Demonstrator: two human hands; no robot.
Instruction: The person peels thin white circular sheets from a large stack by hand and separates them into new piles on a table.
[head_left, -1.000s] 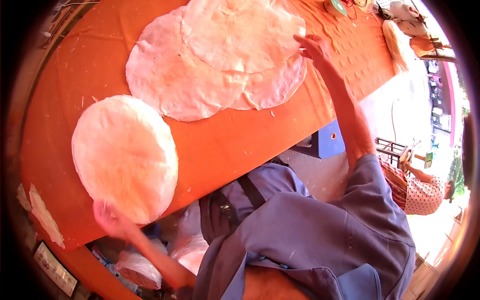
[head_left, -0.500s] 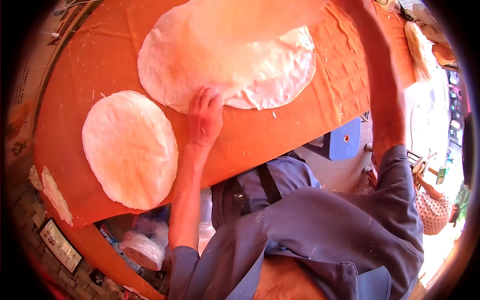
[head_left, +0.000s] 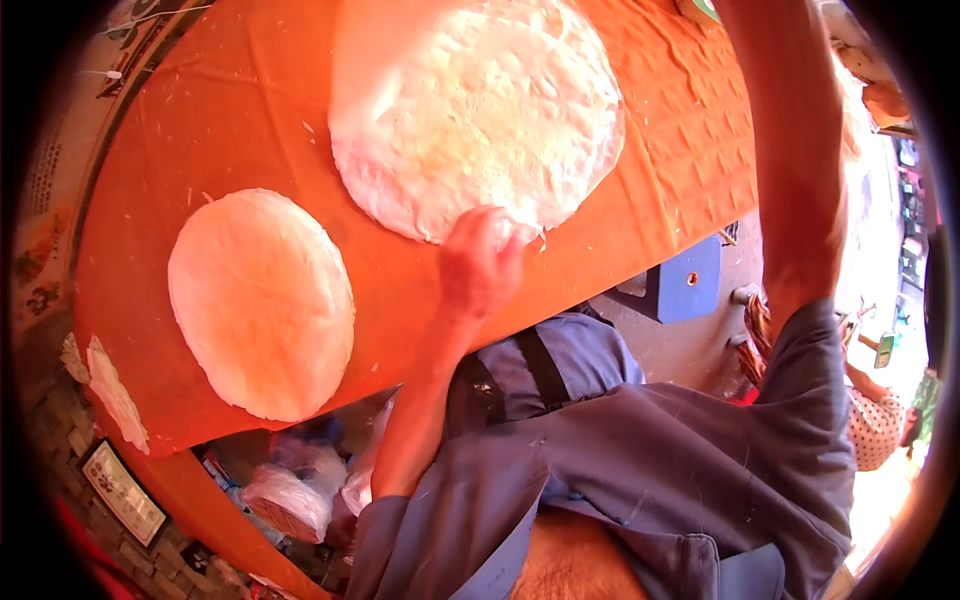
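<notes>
A large, round, pale flatbread [head_left: 480, 120] lies on the orange-covered table, its surface wrinkled and lightly blistered. My left hand [head_left: 482, 262] is at its near edge, fingers curled and closed on the rim, slightly smeared by motion. Over the flatbread's upper left is a whitish blur whose nature I cannot make out. My right forearm [head_left: 795, 130] reaches up along the right side and leaves the picture at the top, so the right hand is out of sight. A smaller oval flatbread [head_left: 262, 305] rests flat to the left of my left hand.
The orange cloth [head_left: 640, 190] is creased at right, with crumbs scattered on it. Scraps of flatbread [head_left: 115, 395] lie at its left edge. Below the table are a blue stool [head_left: 690, 280] and plastic-wrapped goods [head_left: 290, 495]. Another person [head_left: 875, 425] is at the far right.
My left hand has moved right along the near side. The large flatbread now shows a single rounder outline, where a blurred sheet covered it before. My right arm has swung outward to the right.
</notes>
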